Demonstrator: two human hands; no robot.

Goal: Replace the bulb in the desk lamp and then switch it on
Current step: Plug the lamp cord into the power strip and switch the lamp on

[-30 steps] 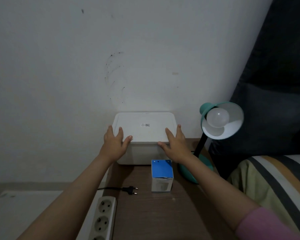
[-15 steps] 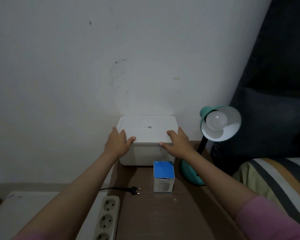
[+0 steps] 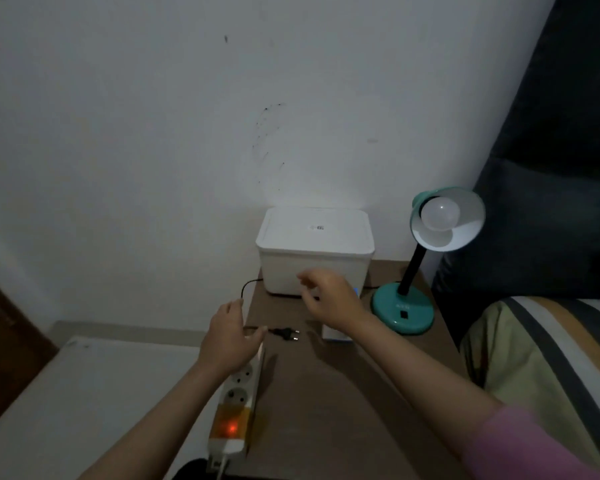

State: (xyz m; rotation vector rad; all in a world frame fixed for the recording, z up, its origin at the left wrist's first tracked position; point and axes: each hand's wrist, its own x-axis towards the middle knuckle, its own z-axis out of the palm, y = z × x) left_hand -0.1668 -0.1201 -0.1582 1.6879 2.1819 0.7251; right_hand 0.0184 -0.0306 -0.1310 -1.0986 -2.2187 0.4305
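A teal desk lamp (image 3: 403, 312) stands at the table's right, its shade tilted toward me with a white bulb (image 3: 440, 213) in it, unlit. Its black plug (image 3: 287, 333) lies loose on the brown table (image 3: 326, 393). My left hand (image 3: 230, 336) hovers over the cable just left of the plug, fingers relaxed, holding nothing. My right hand (image 3: 329, 297) hangs above the bulb box (image 3: 333, 336), fingers loosely curled and empty, hiding most of that box. A white lidded container (image 3: 314, 251) sits against the wall.
A white power strip (image 3: 238, 393) with a glowing red switch lies along the table's left edge. A striped bedcover (image 3: 541, 358) and dark headboard (image 3: 551, 168) lie to the right. A low white surface (image 3: 84, 393) sits at the left.
Both hands have left the white container's lid and drawn back toward me. The left has dropped near the plug, the right over the bulb box. The camera now looks further down.
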